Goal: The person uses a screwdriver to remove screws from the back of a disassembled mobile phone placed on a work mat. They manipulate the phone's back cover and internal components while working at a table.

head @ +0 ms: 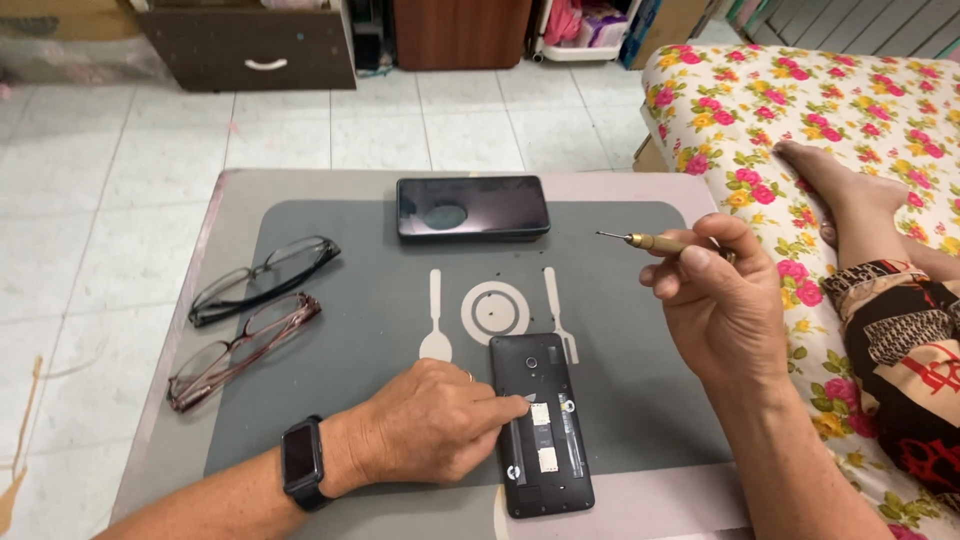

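A black phone with its back cover off lies on a grey mat, showing card slots and inner parts. My left hand, with a dark watch on the wrist, rests on the mat, and its fingertips touch the left edge of the opened phone. My right hand hovers above the mat to the right and holds a small brass-handled screwdriver, tip pointing left. A second black phone lies screen up at the far side of the mat.
Two pairs of glasses lie on the left of the mat, one black-framed, one reddish-brown. The small table stands on a tiled floor. A floral-covered bed with a person's legs on it is at the right. Cabinets stand at the back.
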